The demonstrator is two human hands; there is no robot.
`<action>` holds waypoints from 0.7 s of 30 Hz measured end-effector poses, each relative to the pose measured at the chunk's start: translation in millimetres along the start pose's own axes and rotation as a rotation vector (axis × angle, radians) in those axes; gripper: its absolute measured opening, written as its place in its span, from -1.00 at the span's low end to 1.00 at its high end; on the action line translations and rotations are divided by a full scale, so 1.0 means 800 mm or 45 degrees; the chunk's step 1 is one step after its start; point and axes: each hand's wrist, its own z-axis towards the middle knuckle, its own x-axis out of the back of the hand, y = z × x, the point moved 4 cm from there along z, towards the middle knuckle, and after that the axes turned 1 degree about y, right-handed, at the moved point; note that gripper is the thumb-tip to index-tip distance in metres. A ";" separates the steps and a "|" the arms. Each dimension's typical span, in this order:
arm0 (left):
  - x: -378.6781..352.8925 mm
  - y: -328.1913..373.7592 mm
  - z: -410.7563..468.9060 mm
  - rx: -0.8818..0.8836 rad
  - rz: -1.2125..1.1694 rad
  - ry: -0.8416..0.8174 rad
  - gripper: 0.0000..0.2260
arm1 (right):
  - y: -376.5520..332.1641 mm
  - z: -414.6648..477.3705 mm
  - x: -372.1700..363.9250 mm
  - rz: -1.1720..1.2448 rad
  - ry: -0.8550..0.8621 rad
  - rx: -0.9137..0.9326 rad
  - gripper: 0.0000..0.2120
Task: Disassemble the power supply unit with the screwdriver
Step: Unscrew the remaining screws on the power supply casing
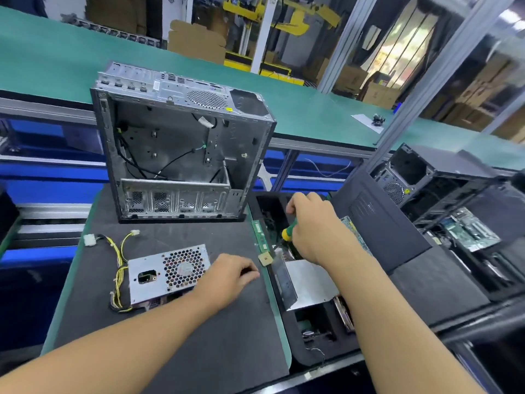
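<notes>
1. The power supply unit (167, 275) lies on the dark mat (199, 336) at the near left, with its honeycomb fan grille and power socket facing up.
2. A bundle of yellow and black wires (118, 275) runs out of its left side and ends in two white connectors (89, 240) further back on the mat.
3. The left hand (230, 277) rests on the mat just right of the unit, and the wrist crosses the unit's near right corner. The fingers are loosely curled with the tips down on the mat, and nothing shows in them.
4. The right hand (315, 226) is held over the black bin (312, 354) to the right of the mat, well apart from the unit. Its fingers are wrapped round the green and yellow screwdriver (288, 233). Only the handle shows, and the shaft and tip are hidden.
5. In the bin below that hand lies a bent sheet-metal cover (306, 282), and a narrow green circuit board (261, 234) lies along the bin's left edge.
6. An empty computer case (181, 143) stands with its side open at the far end of the mat, with loose black cables inside.
7. A black side panel (377, 223) leans to the right of the bin, and more opened computer cases (434, 177) sit beyond it.
8. A green conveyor belt (56, 66) runs across behind the case.
</notes>
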 end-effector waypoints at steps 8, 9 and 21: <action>-0.180 0.036 -0.010 1.101 -0.947 -0.495 -0.89 | 0.112 -0.055 -0.004 -0.003 -0.025 -0.252 -0.74; -0.194 0.038 -0.007 1.133 -0.990 -0.476 -0.89 | 0.123 -0.061 -0.005 -0.028 -0.032 -0.272 -0.74; -0.142 0.064 0.051 -0.053 -0.069 -0.377 -0.69 | 0.152 -0.050 -0.004 0.101 -0.009 -0.315 -0.75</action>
